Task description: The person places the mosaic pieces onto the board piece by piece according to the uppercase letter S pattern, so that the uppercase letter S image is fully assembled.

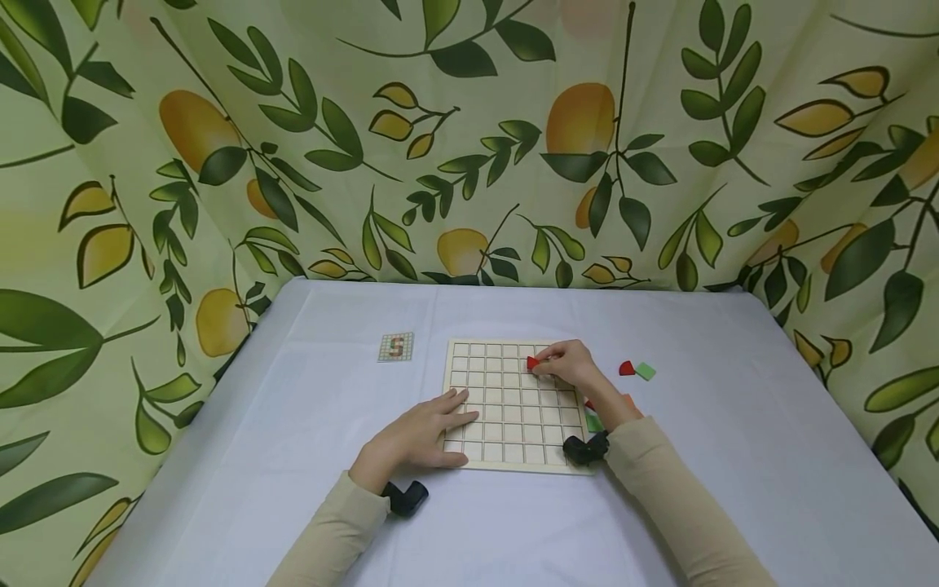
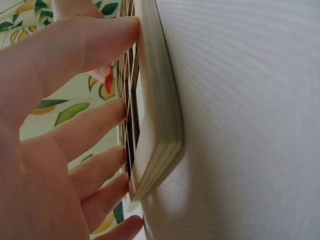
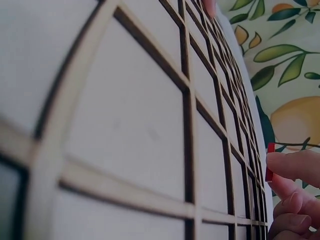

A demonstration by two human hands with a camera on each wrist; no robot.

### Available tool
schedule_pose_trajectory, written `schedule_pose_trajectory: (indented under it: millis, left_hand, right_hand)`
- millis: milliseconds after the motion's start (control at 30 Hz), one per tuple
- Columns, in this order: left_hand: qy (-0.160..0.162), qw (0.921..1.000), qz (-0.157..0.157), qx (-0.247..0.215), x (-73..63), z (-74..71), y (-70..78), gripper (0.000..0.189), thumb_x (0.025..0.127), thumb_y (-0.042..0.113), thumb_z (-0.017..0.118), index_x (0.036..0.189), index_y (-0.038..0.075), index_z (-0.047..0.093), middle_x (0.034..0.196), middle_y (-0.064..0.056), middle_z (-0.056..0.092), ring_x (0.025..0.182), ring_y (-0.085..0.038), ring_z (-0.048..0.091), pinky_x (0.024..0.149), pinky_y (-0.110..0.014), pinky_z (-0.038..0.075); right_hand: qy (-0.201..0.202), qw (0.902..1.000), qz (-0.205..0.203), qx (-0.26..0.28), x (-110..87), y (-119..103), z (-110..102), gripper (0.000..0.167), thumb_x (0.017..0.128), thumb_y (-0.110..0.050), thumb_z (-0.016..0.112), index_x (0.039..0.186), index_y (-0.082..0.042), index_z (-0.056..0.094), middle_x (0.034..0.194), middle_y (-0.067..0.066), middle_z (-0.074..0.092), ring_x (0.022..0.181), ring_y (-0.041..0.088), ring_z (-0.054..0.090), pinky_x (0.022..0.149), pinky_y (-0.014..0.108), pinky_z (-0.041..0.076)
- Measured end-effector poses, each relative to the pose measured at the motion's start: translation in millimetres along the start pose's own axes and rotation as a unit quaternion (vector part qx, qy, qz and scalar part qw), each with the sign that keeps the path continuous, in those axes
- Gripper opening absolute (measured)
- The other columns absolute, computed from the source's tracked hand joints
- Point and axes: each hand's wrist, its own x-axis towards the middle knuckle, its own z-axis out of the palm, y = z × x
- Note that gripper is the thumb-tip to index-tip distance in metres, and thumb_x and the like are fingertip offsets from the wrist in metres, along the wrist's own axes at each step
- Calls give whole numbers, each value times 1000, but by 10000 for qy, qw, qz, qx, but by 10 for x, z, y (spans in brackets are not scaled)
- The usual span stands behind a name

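Note:
A square wooden grid board (image 1: pixel 506 424) lies flat on the white-covered table. My right hand (image 1: pixel 570 364) pinches a small red tile (image 1: pixel 531 364) over the upper part of the board; the right wrist view shows that red tile (image 3: pixel 270 162) on edge between thumb and fingers (image 3: pixel 295 167). Along the board's left side rests my left hand (image 1: pixel 421 430), its fingers spread and straight. In the left wrist view the left fingertips touch the top of the board's frame (image 2: pixel 155 120). The board's cells that show hold no tiles.
A small pattern card (image 1: pixel 396 347) with a coloured figure lies left of the board. A red quarter-round tile (image 1: pixel 626 368) and a green square tile (image 1: pixel 645 371) lie to the right. Beneath the right forearm, green (image 1: pixel 593 422) and orange pieces (image 1: pixel 629 401) are partly hidden. A patterned curtain (image 1: pixel 469 147) hangs behind.

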Motion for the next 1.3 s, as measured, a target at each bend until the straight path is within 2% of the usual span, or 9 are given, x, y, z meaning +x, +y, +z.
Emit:
schedule_pose_trajectory:
  millis: [167,400,1033,1300]
  left_hand:
    - [-9,10000,-45,2,2,10,-6,66,83,41,69,142,18,50,159,-9,33,149,-31,29,117,-52,34]
    - [6,10000,-57,-25,2,14,-7,66,83,41,69,141,18,50,159,-9,32,149,-31,28,117,-52,34]
    - [38,9999,115,110,14,32,-34,66,83,41,69,141,17,51,158,-11,34,149,-32,30,117,-51,35]
    - [-16,10000,18,55,18,32,-28,66,83,42,69,141,17,50,159,-9,32,150,-30,28,118,-51,34]
  right_hand:
    - [-64,9999,-119,48,12,-20,21,27,81,-13,74,103,3,71,57,-6,46,65,13,42,59,24,38]
    - [-62,9999,-61,81,19,-71,53,25,80,-11,75,101,3,71,64,-5,49,68,14,41,59,23,37]
    - [13,9995,-237,-213,45,-62,70,21,79,-9,75,96,2,73,56,-5,43,65,15,36,57,25,33]
    - [12,9995,-225,-239,65,-38,83,20,78,-9,76,96,1,73,69,0,54,71,16,42,60,24,37]
